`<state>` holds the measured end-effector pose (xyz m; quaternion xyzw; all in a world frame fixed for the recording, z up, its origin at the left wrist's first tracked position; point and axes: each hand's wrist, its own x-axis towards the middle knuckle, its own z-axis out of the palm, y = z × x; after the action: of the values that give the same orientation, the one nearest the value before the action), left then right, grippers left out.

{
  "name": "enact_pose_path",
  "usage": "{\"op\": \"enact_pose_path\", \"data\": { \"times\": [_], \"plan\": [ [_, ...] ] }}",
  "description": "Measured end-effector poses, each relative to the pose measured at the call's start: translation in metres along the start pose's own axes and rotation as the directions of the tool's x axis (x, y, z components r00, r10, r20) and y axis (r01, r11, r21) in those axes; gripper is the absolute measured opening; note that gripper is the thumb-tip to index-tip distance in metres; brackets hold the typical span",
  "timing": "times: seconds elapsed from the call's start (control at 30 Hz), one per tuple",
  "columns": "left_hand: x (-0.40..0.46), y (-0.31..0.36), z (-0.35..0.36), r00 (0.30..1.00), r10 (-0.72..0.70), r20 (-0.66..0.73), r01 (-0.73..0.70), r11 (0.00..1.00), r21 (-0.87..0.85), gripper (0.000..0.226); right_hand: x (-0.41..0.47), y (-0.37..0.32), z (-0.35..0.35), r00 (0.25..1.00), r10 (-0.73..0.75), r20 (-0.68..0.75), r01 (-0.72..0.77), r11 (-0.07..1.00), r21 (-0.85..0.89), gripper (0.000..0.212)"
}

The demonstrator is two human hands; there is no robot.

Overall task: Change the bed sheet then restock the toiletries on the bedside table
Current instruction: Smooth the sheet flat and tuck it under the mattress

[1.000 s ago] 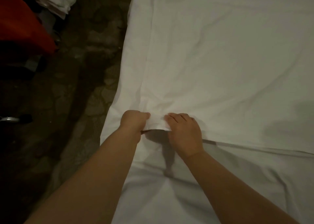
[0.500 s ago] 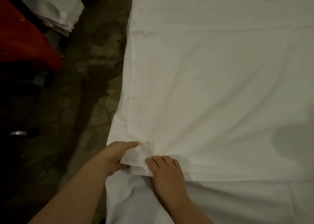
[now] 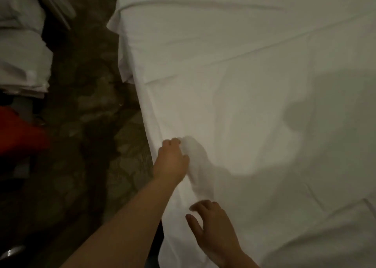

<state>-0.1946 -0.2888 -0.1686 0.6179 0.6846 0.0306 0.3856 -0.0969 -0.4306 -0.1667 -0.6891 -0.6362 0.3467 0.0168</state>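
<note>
Bed sheet (image 3: 244,84): white, spread over the bed, its left edge running lengthwise away from the person. Left hand (image 3: 172,159) pinches that edge, farther up. Right hand (image 3: 211,225) hovers just inside it, fingers loose, holding nothing.

A dim room seen from above. Along the left side runs a dark floor (image 3: 85,125) with a mottled, stone-like pattern of pale and brown patches. At the upper left edge sits a stack of folded white linens (image 3: 22,64), its layered edges facing right; a second white bundle (image 3: 18,5) lies just above it, with a pale, blurred strip slanting beside it. Below the stack, at the left edge, is a bright red object (image 3: 18,133), its shape unclear. In the bottom left corner, a small shiny metal piece (image 3: 12,252) catches the light.
</note>
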Motion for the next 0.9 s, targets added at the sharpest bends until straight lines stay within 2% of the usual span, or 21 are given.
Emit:
{"op": "enact_pose_path", "data": {
  "times": [0.07, 0.1, 0.2, 0.27, 0.37, 0.57, 0.67, 0.8, 0.9],
  "plan": [
    [0.013, 0.003, -0.012, 0.975, 0.202, 0.096, -0.217, 0.959, 0.183, 0.056, 0.024, -0.018, -0.011, 0.990, 0.033, -0.140, -0.033, 0.999, 0.005, 0.049],
    [0.021, 0.004, -0.015, 0.949, 0.267, 0.167, -0.305, 0.911, 0.278, 0.059, 0.038, -0.026, -0.021, 0.979, 0.101, -0.176, -0.096, 0.995, 0.033, 0.040],
    [0.046, 0.006, -0.014, 0.889, 0.310, 0.335, -0.444, 0.762, 0.472, 0.062, 0.083, -0.028, -0.043, 0.945, 0.236, -0.224, -0.247, 0.969, -0.019, 0.048],
    [0.067, 0.008, -0.014, 0.878, 0.319, 0.357, -0.470, 0.714, 0.518, 0.062, 0.102, -0.021, -0.052, 0.928, 0.288, -0.234, -0.322, 0.939, -0.120, 0.054],
    [0.108, 0.015, -0.028, 0.897, 0.325, 0.301, -0.441, 0.713, 0.545, 0.065, 0.119, 0.002, -0.047, 0.935, 0.347, -0.068, -0.353, 0.930, -0.099, 0.062],
    [0.182, 0.020, -0.076, 0.976, 0.199, 0.084, -0.212, 0.812, 0.543, 0.074, 0.141, 0.009, -0.052, 0.932, 0.351, -0.095, -0.361, 0.921, -0.144, 0.063],
    [0.206, 0.021, -0.093, 0.993, 0.106, 0.046, -0.114, 0.855, 0.506, 0.083, 0.169, 0.006, -0.070, 0.939, 0.333, -0.081, -0.342, 0.929, -0.141, 0.062],
    [0.233, 0.032, -0.103, 0.987, 0.143, 0.073, -0.160, 0.886, 0.436, 0.092, 0.228, 0.003, -0.100, 0.967, 0.236, -0.097, -0.247, 0.961, -0.125, 0.064],
    [0.249, 0.045, -0.109, 0.985, 0.149, 0.093, -0.171, 0.931, 0.324, 0.079, 0.270, -0.003, -0.116, 0.978, 0.185, -0.099, -0.196, 0.974, -0.114, 0.066]
  ]
}}
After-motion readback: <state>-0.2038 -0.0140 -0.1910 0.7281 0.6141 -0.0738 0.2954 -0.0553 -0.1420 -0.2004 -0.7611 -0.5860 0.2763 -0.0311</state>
